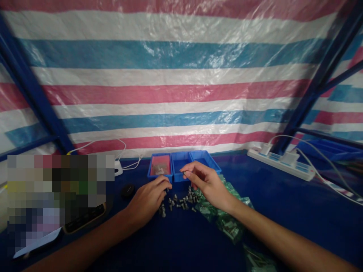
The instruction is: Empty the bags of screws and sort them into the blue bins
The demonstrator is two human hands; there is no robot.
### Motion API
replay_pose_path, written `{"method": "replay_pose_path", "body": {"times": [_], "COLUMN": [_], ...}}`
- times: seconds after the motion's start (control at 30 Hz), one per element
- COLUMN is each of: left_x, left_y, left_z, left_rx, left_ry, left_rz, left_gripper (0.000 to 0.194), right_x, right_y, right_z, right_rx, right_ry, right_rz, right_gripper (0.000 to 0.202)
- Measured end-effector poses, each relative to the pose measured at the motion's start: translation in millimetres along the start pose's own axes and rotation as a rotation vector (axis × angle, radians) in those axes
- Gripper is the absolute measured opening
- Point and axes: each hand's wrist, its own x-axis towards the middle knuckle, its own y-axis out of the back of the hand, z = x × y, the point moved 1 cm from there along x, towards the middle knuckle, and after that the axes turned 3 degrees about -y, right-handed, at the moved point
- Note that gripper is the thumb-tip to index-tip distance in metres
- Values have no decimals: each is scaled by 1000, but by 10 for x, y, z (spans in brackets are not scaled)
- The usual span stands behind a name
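Observation:
My right hand point(205, 183) is raised in front of the blue bins, thumb and index finger pinched on a small dark screw point(185, 172). To its left, my left hand point(150, 194) is low over the table with curled fingers; a small metal piece shows at its fingertips. Loose screws point(184, 202) lie scattered on the blue table between and below the hands. Green plastic bags point(228, 226) with metal parts lie under and beside my right forearm. Behind the hands stand a blue bin point(149, 170) with a pink lining and small parts, a middle blue bin point(180, 155) and a right blue bin point(211, 162).
A white power strip point(280, 164) with plugs and cables lies at the back right. At left are a round black object point(127, 190), a white device point(118, 168) with a cable, and a blurred-out area. A striped plastic sheet point(170, 94) hangs behind the table.

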Motion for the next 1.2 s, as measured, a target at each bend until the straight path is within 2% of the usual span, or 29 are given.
{"method": "replay_pose_path", "body": {"times": [0.1,0.3,0.43,0.73,1.03,1.2], "left_x": [-7,-30,-34,14,24,24], "left_y": [4,-19,-38,-27,19,43], "left_z": [-47,-145,-162,-51,7,84], "left_rx": [39,49,45,170,153,80], "left_ry": [-33,-49,-68,-26,14,74], "left_rz": [-34,-24,-49,-85,-63,-39], "left_gripper": [39,33,38,30,25,13], "right_x": [5,14,20,21,23,32], "right_y": [10,17,17,15,34,36], "right_z": [23,55,63,51,58,93], "right_rx": [-4,-10,-10,-62,-63,-34], "right_ry": [-4,-11,-18,-12,-3,-3], "right_rz": [-2,-1,-4,-6,-22,-25], "right_gripper": [24,24,24,21,21,22]}}
